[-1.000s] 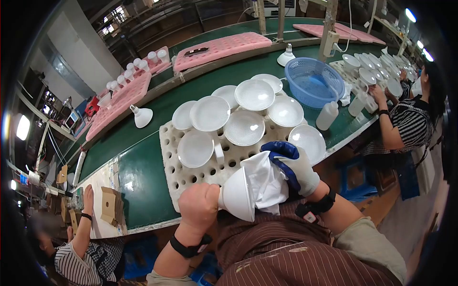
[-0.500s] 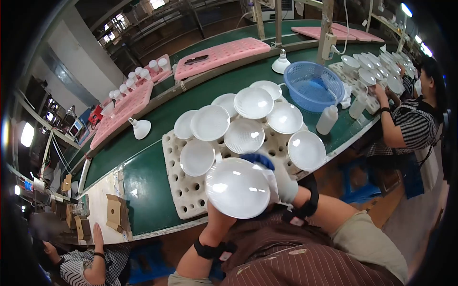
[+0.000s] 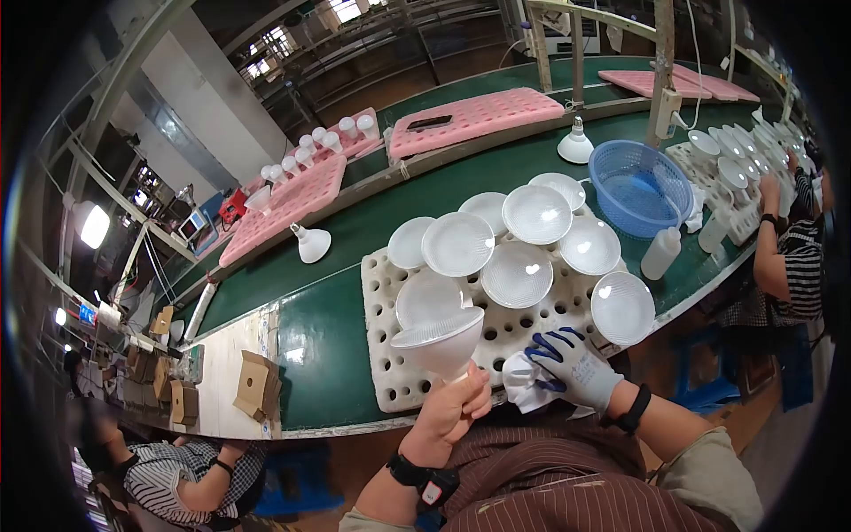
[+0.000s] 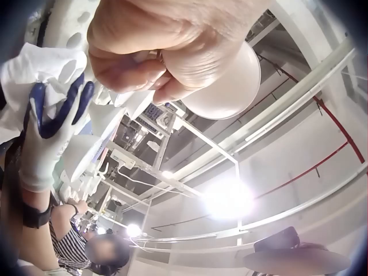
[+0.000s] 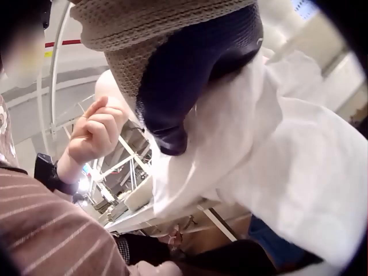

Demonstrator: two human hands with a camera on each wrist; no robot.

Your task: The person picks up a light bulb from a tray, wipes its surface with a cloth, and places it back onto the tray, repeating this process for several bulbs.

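Note:
A white reflector bulb (image 3: 443,348) stands in my bare left hand (image 3: 449,412), which grips its narrow base. Its wide face points upward, tilted, and it overlaps the foam tray (image 3: 390,355) in the head view. In the left wrist view the white bulb (image 4: 227,86) shows partly behind my fingers. My right hand (image 3: 578,371), in a white glove with blue coating, holds a crumpled white cloth (image 3: 523,386) at the tray's front edge, apart from the bulb. Up close in the right wrist view, the cloth (image 5: 276,161) hangs from the gloved fingers. Several bulbs (image 3: 517,275) sit face up on the tray.
A blue basket (image 3: 640,191) and a white bottle (image 3: 660,254) stand right of the tray. Single bulbs (image 3: 310,244) rest on the green table. Pink foam trays (image 3: 479,120) lie along the back. People sit at both sides; a cardboard box (image 3: 257,386) is at left.
The cloth was against the held bulb's face; now my right hand has drawn it away to the right. The left hand has turned the bulb face up. The head view has shifted left.

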